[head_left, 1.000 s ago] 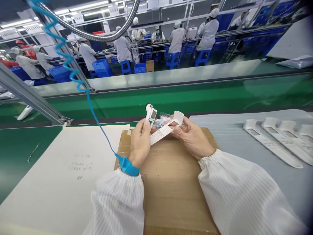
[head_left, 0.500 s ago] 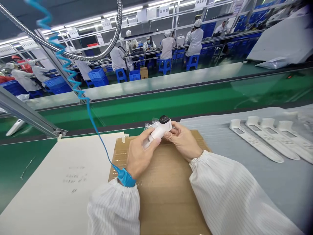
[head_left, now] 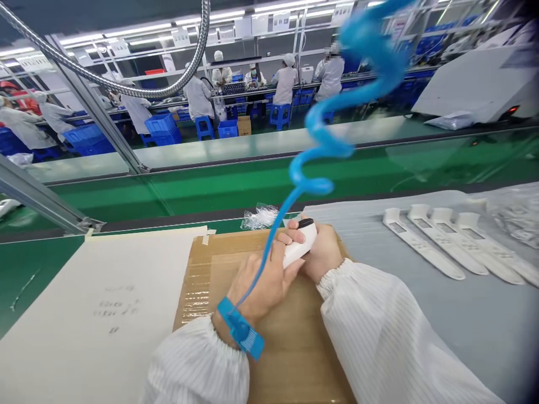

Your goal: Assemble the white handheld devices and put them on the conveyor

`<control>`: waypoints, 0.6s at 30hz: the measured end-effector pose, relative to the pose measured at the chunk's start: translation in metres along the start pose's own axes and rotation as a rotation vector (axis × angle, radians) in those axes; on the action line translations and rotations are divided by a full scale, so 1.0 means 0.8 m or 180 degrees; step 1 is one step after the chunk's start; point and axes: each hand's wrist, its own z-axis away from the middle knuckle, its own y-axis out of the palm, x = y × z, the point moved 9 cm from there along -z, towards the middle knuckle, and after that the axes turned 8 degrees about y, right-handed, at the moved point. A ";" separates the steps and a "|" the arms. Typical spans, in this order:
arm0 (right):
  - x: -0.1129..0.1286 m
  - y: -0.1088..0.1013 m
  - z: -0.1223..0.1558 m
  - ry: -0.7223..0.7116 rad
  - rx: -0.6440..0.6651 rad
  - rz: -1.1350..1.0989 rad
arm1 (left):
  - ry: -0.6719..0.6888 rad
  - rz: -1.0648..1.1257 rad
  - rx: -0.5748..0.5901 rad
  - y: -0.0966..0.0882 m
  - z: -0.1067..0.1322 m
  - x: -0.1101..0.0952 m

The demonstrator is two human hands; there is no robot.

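A white plastic device [head_left: 301,247] with a black end cap is held between my hands, tilted with the cap toward the upper right. My left hand [head_left: 261,281] is closed around its near part, fingers over the top and thumb along the lower side. On its far right side my right hand [head_left: 326,251] is closed against the device, its fingers mostly hidden. A blue wrist strap [head_left: 241,329] with a coiled cord [head_left: 314,154] sits on my left wrist. Below both hands lies a flat cardboard sheet [head_left: 305,353].
Several white plastic housing pieces [head_left: 425,249] with window cutouts lie on grey foam [head_left: 404,331] at right. Small clear plastic bags [head_left: 259,217] sit beyond the cardboard. Left is a white marked board [head_left: 122,342]. A green conveyor [head_left: 210,193] runs behind; co-workers sit farther away.
The device has moved right and slightly nearer, and my left fingers now wrap over it. My left wrist has turned, and the coiled cord has swung right across the view.
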 end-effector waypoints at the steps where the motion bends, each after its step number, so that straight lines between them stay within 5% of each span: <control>1: -0.001 0.003 0.000 0.0073 0.0064 -0.0014 | -0.0094 -0.0026 -0.0064 -0.003 0.000 0.007; 5: -0.008 0.026 0.004 0.0048 0.0514 0.0306 | -0.0542 0.0149 -0.1022 -0.043 0.010 0.041; 8: -0.026 0.042 0.008 -0.0003 0.0758 0.0632 | -0.0319 0.0560 -0.1629 -0.063 0.018 0.037; 15: -0.041 0.043 0.006 -0.0153 0.0475 0.0908 | -0.0092 0.0580 -0.1766 -0.068 0.016 0.017; 18: -0.026 0.030 0.001 -0.0011 0.0367 0.0770 | -0.0027 0.0604 -0.1470 -0.058 0.012 0.024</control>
